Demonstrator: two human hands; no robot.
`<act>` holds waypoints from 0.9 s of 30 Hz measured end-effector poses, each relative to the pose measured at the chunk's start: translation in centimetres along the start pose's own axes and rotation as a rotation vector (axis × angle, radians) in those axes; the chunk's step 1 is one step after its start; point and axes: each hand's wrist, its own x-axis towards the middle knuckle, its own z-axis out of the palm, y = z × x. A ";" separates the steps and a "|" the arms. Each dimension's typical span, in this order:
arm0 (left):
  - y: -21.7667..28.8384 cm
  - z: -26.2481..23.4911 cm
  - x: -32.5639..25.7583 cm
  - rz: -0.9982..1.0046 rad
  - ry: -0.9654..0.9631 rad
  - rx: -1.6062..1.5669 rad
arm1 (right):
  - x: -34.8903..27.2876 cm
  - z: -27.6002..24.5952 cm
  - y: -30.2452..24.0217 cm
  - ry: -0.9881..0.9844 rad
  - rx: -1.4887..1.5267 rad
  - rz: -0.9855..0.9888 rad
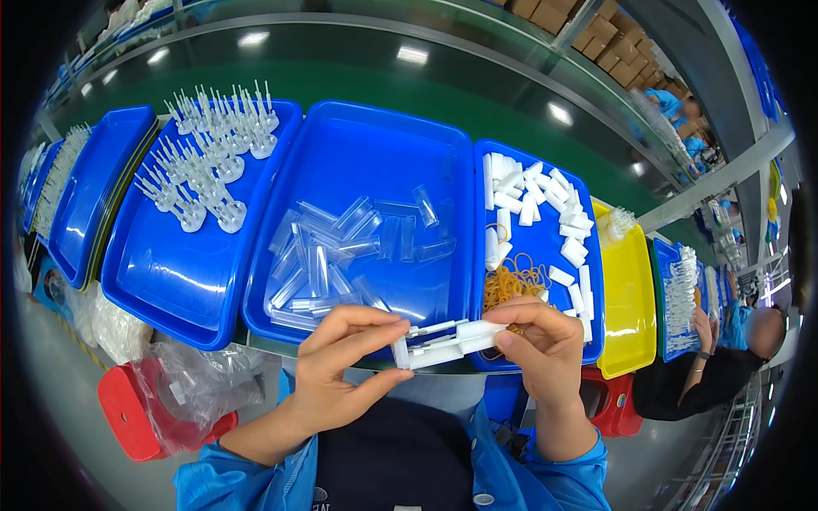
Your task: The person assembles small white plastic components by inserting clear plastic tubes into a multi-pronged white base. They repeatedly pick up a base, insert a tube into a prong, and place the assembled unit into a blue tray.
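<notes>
Between my two hands, in front of the trays, is a white plastic part with a round base and thin prongs (401, 351). The thumb and fingers of my left hand (336, 366) pinch it at the base. My right hand (545, 353) grips a white block (479, 335) at the other end, and the prongs run up to that block. How far they go into it I cannot tell. Just beyond the right hand lies a heap of tan rubber bands (514, 283) in a blue tray (545, 230), along with several loose white blocks (535, 192).
Clear plastic sleeves (319, 264) lie in the middle blue tray (383, 145). The left blue tray (166, 294) carries pronged white parts (209, 153). A yellow tray (626, 289) stands at right. Red stools (128, 413) sit below. Another person (724, 353) works at far right.
</notes>
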 end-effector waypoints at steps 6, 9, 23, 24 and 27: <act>0.0 0.1 -0.1 -0.040 0.005 -0.057 | 0.3 0.0 0.0 0.089 0.280 0.223; 0.0 0.2 -0.2 -0.072 0.024 -0.104 | 0.2 0.6 -0.2 0.037 -0.342 -0.149; -0.4 0.5 -0.1 0.019 -0.046 0.021 | -0.6 2.1 0.0 -0.009 -0.510 -0.260; -0.3 0.5 -0.1 0.033 -0.044 0.027 | -0.6 2.3 0.0 -0.004 -0.529 -0.291; 0.0 0.6 0.1 0.058 -0.041 0.038 | -0.6 2.8 -0.2 -0.032 -0.578 -0.366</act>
